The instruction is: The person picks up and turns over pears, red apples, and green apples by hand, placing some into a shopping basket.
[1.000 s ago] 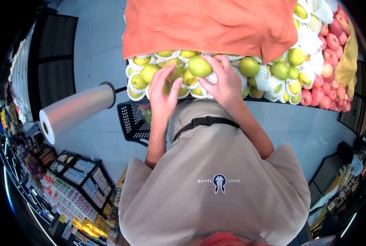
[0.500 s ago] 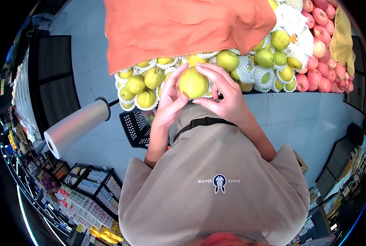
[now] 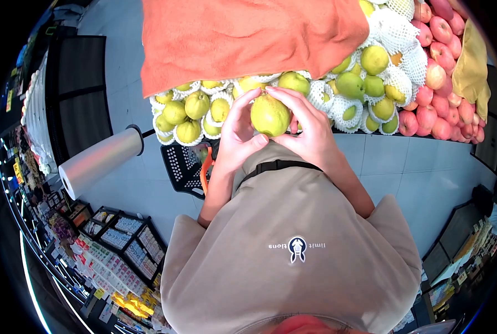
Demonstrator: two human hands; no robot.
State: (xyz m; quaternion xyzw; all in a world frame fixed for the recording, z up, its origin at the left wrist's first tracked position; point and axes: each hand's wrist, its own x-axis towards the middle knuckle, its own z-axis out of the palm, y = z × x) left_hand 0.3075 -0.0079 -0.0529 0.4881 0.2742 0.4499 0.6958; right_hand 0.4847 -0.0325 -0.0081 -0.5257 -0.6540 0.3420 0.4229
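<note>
Both of my hands are closed around one pear point(image 3: 269, 115). I hold it just off my chest at 12 o'clock, lifted clear of the pile of pears point(image 3: 188, 114) beyond it. My left hand point(image 3: 234, 136) cups its 9 o'clock side, with the thumb lying under the fruit. My right hand point(image 3: 312, 131) wraps its 3 o'clock side, with the fingers arched over the top.

I judge it firm and dense, with a fair weight for its size, and its skin smooth enough to slide in a loose grip. It should bruise easily, so I would spread the pressure across the wide belly. I would keep my fingertips from digging in and keep off the narrow end.

The pear is yellow-green and glossy, broad below and tapering a little toward 12 o'clock. It is bare, while many of the piled pears sit in white foam nets. I cannot make out a stalk or any marks on it.

An orange cloth point(image 3: 248, 39) covers the pile at 12 o'clock. Red apples point(image 3: 432, 111) lie at 2 o'clock, with a yellow cloth point(image 3: 473, 61) past them. A black basket point(image 3: 184, 167) sits at 8 o'clock from the pear, and a roll of plastic bags point(image 3: 101, 161) sticks out at 9 o'clock.
</note>
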